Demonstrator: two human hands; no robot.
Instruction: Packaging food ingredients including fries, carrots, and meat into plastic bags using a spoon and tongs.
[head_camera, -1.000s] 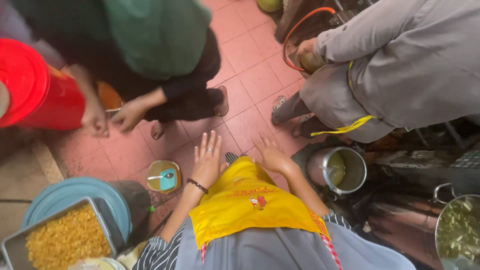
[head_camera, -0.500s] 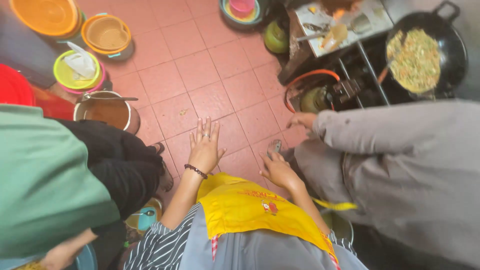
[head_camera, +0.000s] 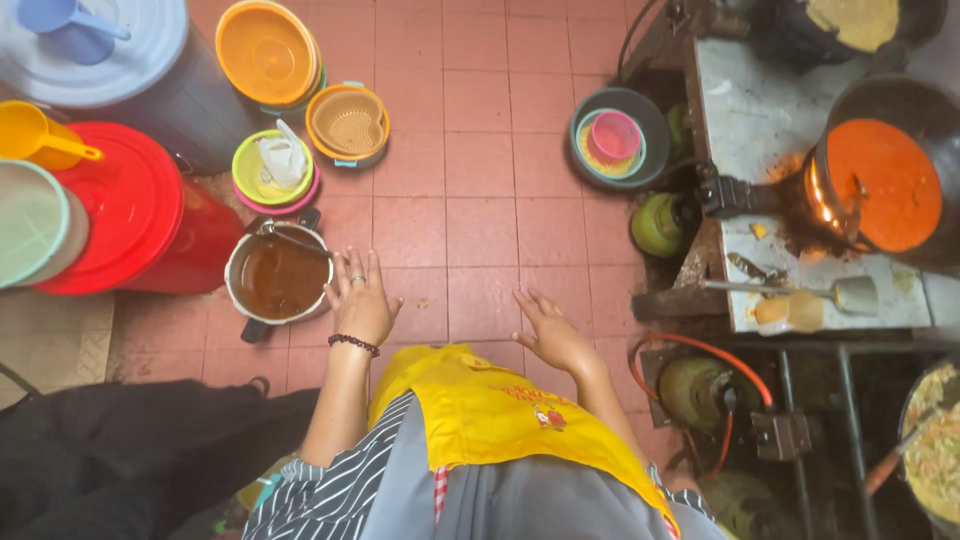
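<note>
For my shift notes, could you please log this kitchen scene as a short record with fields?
setting: kitchen with red tiled floor
left hand: open, fingers spread, empty, beside the pot
right hand: open, empty, over the floor
pot: metal, brown liquid, spoon inside
wearer: yellow apron, bead bracelet, ring
left side: red bin, stacked bowls
right side: wok of orange sauce over flame, green gas cylinder, ladle
other person: dark sleeve at lower left
</note>
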